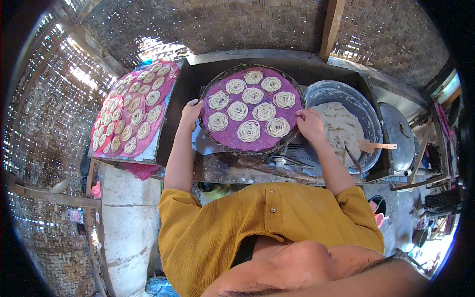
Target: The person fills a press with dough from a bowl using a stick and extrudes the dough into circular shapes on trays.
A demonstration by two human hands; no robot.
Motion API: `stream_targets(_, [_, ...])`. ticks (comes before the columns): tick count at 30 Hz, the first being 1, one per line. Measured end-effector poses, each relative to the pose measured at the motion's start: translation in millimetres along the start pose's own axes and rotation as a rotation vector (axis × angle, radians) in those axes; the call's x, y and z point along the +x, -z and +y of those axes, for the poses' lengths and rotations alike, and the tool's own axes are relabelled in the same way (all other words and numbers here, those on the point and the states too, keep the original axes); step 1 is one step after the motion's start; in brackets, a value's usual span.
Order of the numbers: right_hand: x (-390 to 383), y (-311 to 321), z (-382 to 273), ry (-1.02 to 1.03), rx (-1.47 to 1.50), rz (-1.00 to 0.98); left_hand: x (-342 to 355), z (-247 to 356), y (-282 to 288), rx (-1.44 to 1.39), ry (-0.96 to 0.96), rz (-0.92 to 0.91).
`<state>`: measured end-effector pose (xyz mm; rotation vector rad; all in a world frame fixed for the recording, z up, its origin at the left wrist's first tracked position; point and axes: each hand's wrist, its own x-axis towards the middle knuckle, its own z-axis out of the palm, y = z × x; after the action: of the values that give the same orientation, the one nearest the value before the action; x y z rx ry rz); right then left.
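Note:
Between my two hands is a round woven tray (225, 144) lined with purple cloth (230, 131). Several pale noodle-like dough swirls (253, 96) lie spaced out on the cloth. My left hand (191, 112) grips the tray's left rim. At the right rim, my right hand (310, 123) has its fingers closed over the edge and the cloth. Just right of that hand stands a big grey basin (372, 116) holding pale dough or batter (336, 123). A wooden spatula (376, 146) and a dark stick lean in the basin.
To the left, pink cloths (143, 101) covered with more swirls lie on a raised surface. A dark wooden-sided worktop (227, 171) carries the tray and basin. A round metal lid (397, 133) stands at the right. Woven bamboo walls (257, 29) enclose the space.

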<state>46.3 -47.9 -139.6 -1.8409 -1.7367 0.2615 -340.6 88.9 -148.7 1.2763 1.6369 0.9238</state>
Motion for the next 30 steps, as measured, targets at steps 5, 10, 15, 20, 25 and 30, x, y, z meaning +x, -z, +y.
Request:
stream_targets(5, [18.9, 10.0, 0.5, -0.214, -0.228, 0.102, -8.2, 13.3, -10.3, 0.218, -0.048, 0.134])
stream_targets(10, [34.3, 6.5, -0.8, -0.234, -0.318, 0.043, -12.3, 26.6, -14.3, 0.463, -0.093, 0.192])
stream_targets(15, [51.5, 10.3, -12.1, -0.244, -0.438, -0.063, -7.9, 32.6, -11.5, 0.659, -0.079, 0.11])
stream_targets(20, [61.1, 9.7, -4.9, -0.296, -0.395, -0.135, -3.1, 34.4, -23.2, 0.641, 0.008, 0.211])
stream_targets(25, [64.2, -3.3, 12.3, 0.018, -0.148, 0.01, -3.9, 23.9, -18.2, 0.493, -0.198, 0.283])
stream_targets(30, [63.9, 1.1, 15.0, 0.005, 0.194, 0.061, -1.8, 27.2, -28.2, 0.298, -0.425, 0.374])
